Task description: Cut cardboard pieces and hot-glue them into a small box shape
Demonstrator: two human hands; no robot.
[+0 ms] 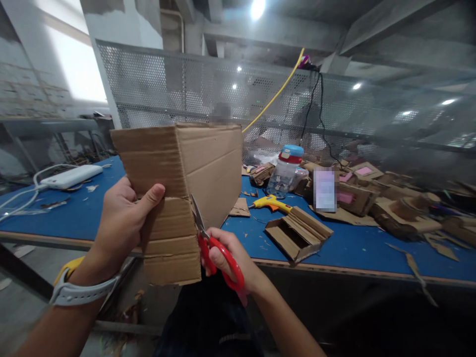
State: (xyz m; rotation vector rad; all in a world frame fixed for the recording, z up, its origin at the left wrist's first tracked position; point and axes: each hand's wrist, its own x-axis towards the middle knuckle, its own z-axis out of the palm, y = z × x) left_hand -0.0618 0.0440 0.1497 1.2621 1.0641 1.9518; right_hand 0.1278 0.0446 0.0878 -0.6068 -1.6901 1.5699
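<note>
A large folded piece of brown cardboard stands up in front of me over the table's near edge. My left hand grips its left panel, thumb on the near face and fingers behind. Red-handled scissors are in my right hand, with fingers through the loops. Their blades point up and lie along the cardboard's vertical fold, at the edge of the lower left panel. Part of the blades is hidden by the cardboard, so how far they are parted is hard to make out.
On the blue table lie a yellow glue gun, a small open cardboard box and a clear bottle with a blue lid. Cardboard pieces crowd the right side. A white power bank with cables sits left. Perforated metal panels stand behind.
</note>
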